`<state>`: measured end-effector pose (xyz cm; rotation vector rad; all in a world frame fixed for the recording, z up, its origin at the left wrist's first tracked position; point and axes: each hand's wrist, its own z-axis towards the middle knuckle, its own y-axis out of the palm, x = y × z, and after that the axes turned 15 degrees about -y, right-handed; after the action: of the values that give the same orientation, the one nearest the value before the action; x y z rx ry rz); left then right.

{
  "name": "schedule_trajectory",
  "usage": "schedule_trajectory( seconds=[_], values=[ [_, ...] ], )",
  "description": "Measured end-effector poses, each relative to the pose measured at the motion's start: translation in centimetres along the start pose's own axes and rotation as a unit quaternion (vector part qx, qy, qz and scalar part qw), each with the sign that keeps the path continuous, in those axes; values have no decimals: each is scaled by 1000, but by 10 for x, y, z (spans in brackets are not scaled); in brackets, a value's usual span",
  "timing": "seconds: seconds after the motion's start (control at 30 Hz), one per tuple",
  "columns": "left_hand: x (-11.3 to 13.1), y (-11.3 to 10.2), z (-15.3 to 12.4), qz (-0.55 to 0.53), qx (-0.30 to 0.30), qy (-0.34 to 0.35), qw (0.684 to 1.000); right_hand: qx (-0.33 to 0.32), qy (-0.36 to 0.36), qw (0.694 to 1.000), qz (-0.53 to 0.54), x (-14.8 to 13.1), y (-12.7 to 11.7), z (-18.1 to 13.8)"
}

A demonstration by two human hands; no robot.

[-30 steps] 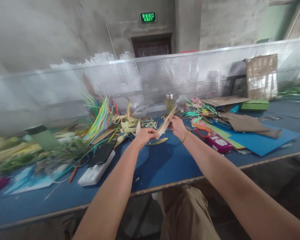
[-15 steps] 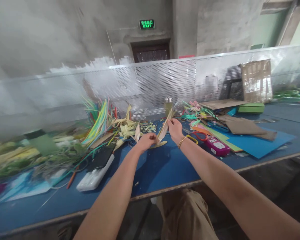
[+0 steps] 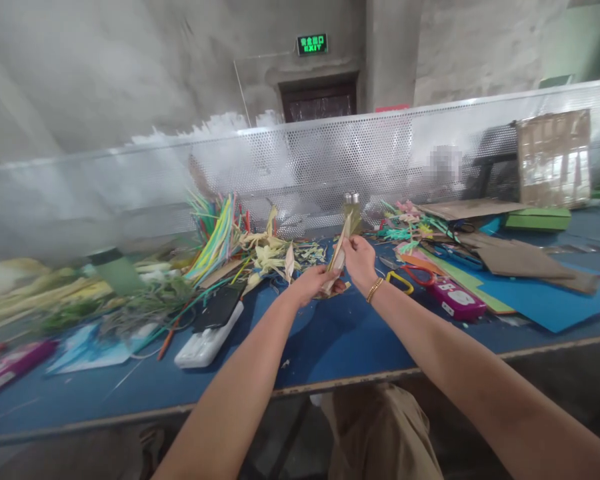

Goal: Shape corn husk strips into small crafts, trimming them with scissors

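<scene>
Both hands grip a pale, dry leaf-like strip that looks like a corn husk (image 3: 338, 257), held upright and tilted above the blue table. My left hand (image 3: 316, 283) is closed on its lower end. Higher up, the fingers of my right hand (image 3: 359, 259) pinch its right edge. Just left of my left hand stands another pale pointed husk piece (image 3: 289, 261), beside a bundle of yellowish husk flowers (image 3: 265, 260). Behind the held husk is a bottle with a metal cap (image 3: 351, 200). Scissors with red and yellow handles (image 3: 401, 283) lie right of my right wrist.
Coloured pipe cleaners (image 3: 215, 240) stand at the back left. A black phone (image 3: 219, 308) rests on a white power strip or case (image 3: 207, 340). To the right are a magenta box (image 3: 457, 299), blue paper (image 3: 555, 307) and cardboard pieces (image 3: 523, 257). A perforated metal screen (image 3: 330, 160) runs behind.
The view has turned slightly left, so things appear further right. My left hand has come closer to my right and now wraps the husk's lower end.
</scene>
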<state>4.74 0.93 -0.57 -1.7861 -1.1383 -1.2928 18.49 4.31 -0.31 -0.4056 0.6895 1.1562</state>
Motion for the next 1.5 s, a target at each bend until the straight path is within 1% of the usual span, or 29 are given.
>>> schedule_trajectory(
  seconds=[0.1,0.33,0.5,0.57,0.67,0.7,0.73,0.77,0.83,0.87,0.9,0.97,1.03,1.1,1.17,1.3,1.43,1.5],
  values=[
    [-2,-1,0,5,-17,-24,1000,-7,-8,1000,-5,-1,1,0],
    [-1,0,2,-29,-55,-40,997,-21,-10,1000,-15,9,2,3],
    [-2,4,-1,-25,-44,-57,997,-31,13,999,-15,20,0,1],
    [-2,3,-1,-30,-39,-68,996,-32,31,999,6,23,0,2],
    [0,-1,0,-49,-55,-72,995,-31,76,991,109,20,1,4],
    [0,-3,0,-65,-58,-68,994,-47,98,982,152,17,1,3],
    [1,-5,0,-87,-58,-61,993,-77,123,971,192,14,1,2],
    [2,-6,0,-104,-59,-54,991,-125,149,955,224,11,1,0],
    [3,-8,1,-111,-53,-49,991,-242,196,912,267,7,3,-6],
    [4,-8,1,-101,-55,-53,992,-280,214,894,278,6,4,-8],
    [4,-8,1,-87,-59,-59,993,-295,229,882,287,5,5,-11],
    [4,-5,1,-58,-59,-70,994,-256,243,890,288,4,8,-13],
    [5,-2,-1,-30,-54,-81,995,-184,253,899,308,3,9,-9],
    [7,3,-2,-5,-47,-89,995,-108,273,896,332,2,9,-2],
    [10,6,-4,10,-41,-92,995,-53,292,890,345,2,6,6],
    [14,9,-8,35,-43,-99,994,0,315,880,356,1,-1,18],
    [15,9,-8,50,-54,-104,992,17,329,869,368,-1,-4,22],
    [15,9,-7,54,-60,-103,991,25,327,872,363,-1,-4,22]
  ],
)
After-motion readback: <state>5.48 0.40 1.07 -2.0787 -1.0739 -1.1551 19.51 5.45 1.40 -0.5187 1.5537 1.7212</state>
